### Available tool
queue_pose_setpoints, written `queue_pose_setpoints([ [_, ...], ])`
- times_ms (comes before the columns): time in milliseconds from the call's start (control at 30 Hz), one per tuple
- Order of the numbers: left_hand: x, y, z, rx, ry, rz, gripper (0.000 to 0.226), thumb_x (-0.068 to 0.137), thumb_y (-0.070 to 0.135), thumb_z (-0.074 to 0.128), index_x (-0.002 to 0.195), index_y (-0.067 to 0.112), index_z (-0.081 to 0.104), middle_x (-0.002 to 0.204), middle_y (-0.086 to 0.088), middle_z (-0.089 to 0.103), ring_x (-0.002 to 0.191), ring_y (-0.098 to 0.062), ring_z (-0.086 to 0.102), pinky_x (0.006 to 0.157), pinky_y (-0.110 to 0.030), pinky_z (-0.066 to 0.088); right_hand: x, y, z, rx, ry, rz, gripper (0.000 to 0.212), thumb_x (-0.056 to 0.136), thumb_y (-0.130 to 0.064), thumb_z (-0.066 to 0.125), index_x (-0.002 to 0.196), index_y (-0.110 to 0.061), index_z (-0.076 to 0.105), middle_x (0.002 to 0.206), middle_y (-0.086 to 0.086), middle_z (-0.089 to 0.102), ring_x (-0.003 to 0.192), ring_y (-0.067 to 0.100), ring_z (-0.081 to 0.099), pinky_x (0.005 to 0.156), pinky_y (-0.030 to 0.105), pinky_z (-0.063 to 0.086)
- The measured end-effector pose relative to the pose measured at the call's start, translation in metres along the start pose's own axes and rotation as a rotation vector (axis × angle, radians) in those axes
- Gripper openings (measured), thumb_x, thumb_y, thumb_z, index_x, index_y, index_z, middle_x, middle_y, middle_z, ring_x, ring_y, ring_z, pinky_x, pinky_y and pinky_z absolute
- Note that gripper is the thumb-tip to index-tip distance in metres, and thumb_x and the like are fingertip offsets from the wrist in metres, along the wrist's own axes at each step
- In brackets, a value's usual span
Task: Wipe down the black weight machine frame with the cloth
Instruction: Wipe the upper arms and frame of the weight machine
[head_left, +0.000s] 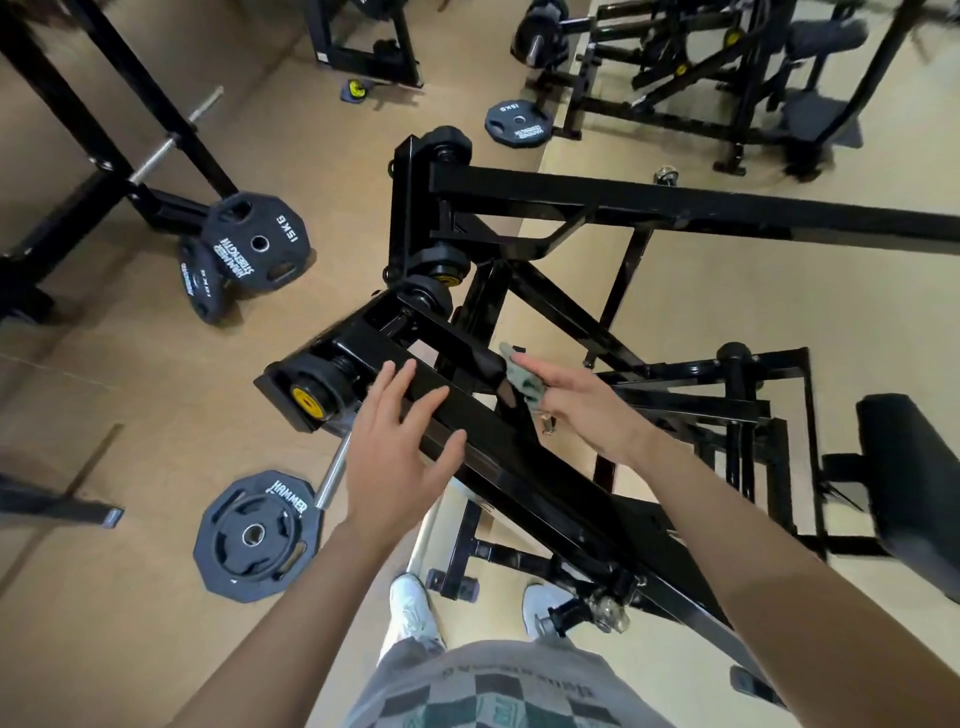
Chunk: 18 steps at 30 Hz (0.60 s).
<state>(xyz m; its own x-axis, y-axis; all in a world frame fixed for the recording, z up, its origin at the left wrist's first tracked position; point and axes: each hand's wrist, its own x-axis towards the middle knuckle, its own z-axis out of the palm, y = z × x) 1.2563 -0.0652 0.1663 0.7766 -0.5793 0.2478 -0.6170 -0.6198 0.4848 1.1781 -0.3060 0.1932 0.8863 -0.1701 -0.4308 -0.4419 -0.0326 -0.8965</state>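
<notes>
black weight machine frame (519, 473) stands in the middle of the floor, right in front of the person, with one long shiny bar slanting up from near the feet to a round roller with a yellow cap (306, 399). the left hand (400, 452) is wide open, fingers straight and spread apart, and it lies across the top of that slanting bar near the roller end; it holds nothing. the right hand (582, 408) is on the other side of the bar, just beside the left one. it grips the cloth (523, 378), with the pointing finger stretched out along the top and the other fingers curled around it. the cloth is grey-green and all bunched up, and it touches a dark part of the frame just past the slanting bar. the frame looks glossy, with light shining off its flat tops. a black seat pad (909, 467) sits at the right. a round weight plate (254, 535) lies flat on the tan floor to the left of the bar, and two more plates (257, 244) lean together farther back. two white shoes (410, 608) show below the hands.
</notes>
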Motion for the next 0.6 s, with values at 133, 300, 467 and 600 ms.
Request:
queue_pose_setpoints([
  [133,-0.006,-0.003,0.003,-0.068,0.000,0.018,0.052,0.098,0.051,0.053,0.136,0.018,0.062,0.159,-0.006,0.040,0.157,-0.021,0.014,0.121,-0.044,0.028,0.026,-0.015,-0.002,-0.013,0.036,-0.017,0.051,0.102,0.004,0.040,0.132,-0.028,0.067,0.138,-0.007,0.062,0.127,0.007,0.058,0.111,0.032,0.046],
  [300,-0.004,-0.008,0.002,-0.097,0.017,0.057,0.050,0.097,0.049,0.058,0.137,0.020,0.063,0.157,-0.004,0.043,0.156,-0.021,0.018,0.114,-0.037,0.034,0.053,-0.036,0.003,-0.268,0.056,-0.133,0.041,0.101,0.003,0.050,0.128,-0.019,0.069,0.126,-0.006,0.069,0.116,0.001,0.064,0.104,0.025,0.050],
  [467,-0.005,-0.017,0.000,-0.069,-0.003,0.089,0.049,0.098,0.047,0.062,0.143,0.025,0.058,0.160,-0.001,0.039,0.156,-0.020,0.017,0.107,-0.035,0.041,0.082,-0.056,0.020,-0.485,0.065,-0.255,0.039,0.091,0.002,0.065,0.123,-0.020,0.071,0.114,-0.011,0.068,0.107,0.001,0.064,0.092,0.017,0.050],
  [600,-0.005,-0.016,0.001,-0.092,-0.001,0.074,0.049,0.097,0.043,0.066,0.142,0.025,0.059,0.160,0.000,0.039,0.156,-0.020,0.017,0.109,-0.036,0.041,0.098,-0.068,0.034,-0.553,0.082,-0.303,0.039,0.086,-0.003,0.074,0.123,-0.017,0.069,0.113,-0.012,0.064,0.102,-0.002,0.060,0.093,0.013,0.046],
])
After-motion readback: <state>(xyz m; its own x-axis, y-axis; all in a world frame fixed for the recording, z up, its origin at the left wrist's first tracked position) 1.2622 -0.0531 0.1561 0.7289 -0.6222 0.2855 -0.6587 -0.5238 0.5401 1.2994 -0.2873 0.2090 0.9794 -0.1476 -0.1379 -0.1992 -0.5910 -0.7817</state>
